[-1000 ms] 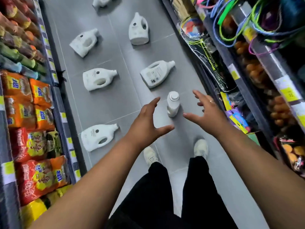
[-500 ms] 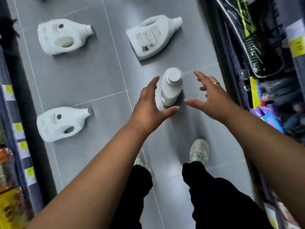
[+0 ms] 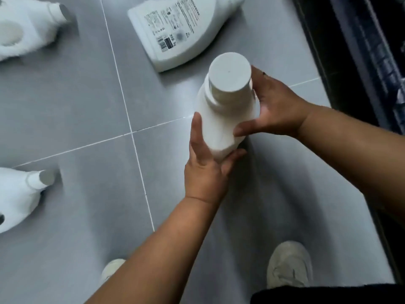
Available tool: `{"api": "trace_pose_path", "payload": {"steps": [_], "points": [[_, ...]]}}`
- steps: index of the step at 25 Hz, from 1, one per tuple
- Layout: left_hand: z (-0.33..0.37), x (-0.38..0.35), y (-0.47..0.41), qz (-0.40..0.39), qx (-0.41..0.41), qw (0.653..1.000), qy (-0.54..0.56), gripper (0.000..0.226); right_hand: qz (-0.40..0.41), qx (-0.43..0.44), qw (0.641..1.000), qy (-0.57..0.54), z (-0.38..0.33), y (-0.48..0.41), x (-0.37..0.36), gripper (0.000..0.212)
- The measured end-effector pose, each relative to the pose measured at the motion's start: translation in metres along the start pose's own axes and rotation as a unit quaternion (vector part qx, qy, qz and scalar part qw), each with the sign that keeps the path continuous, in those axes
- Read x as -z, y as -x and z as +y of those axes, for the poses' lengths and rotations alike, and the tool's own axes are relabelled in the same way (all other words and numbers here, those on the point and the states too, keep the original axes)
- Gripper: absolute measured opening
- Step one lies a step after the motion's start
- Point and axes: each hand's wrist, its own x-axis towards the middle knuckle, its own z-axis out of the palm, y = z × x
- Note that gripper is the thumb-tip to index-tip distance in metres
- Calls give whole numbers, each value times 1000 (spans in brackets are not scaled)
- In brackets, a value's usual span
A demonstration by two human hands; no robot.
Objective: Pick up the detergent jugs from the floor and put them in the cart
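Note:
An upright white detergent jug (image 3: pixel 221 119) with a wide round cap stands on the grey tiled floor in the middle of the view. My left hand (image 3: pixel 206 163) holds its near left side, thumb and fingers around the body. My right hand (image 3: pixel 274 108) grips its right side just below the cap. A second white jug (image 3: pixel 184 29) lies on its side just beyond, label up. Two more jugs lie at the left edge, one at the top (image 3: pixel 24 29) and one lower (image 3: pixel 19 194). No cart is in view.
A dark shelf base (image 3: pixel 361 62) runs along the right side of the aisle. My two pale shoes (image 3: pixel 289 266) stand on the tiles at the bottom, close behind the jug.
I have bent down and the view has closed in on the floor. Both hands, spread open above the upright jug before, now hold its sides.

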Motion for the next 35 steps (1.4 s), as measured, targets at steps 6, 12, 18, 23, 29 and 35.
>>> {"api": "trace_pose_path", "payload": {"steps": [6,12,18,23,29,35], "points": [[-28,21,-46,14,-57,998,20,95,49,78,995,-37,31,-33,-8,100],[-56,35,-72,70,-40,995,67,81,59,69,996,-13,54,-60,-17,105],[-56,36,-82,84,-66,994,15,80,81,43,993,-74,60,-73,-24,104],[-38,49,-86,80,-75,994,25,79,143,6,981,-133,48,-59,-36,87],[-30,58,-81,38,-2,999,27,66,149,-126,958,-210,27,-27,-52,95],[5,117,-51,-50,85,992,82,49,97,-210,959,-166,-60,-4,-32,97]]}}
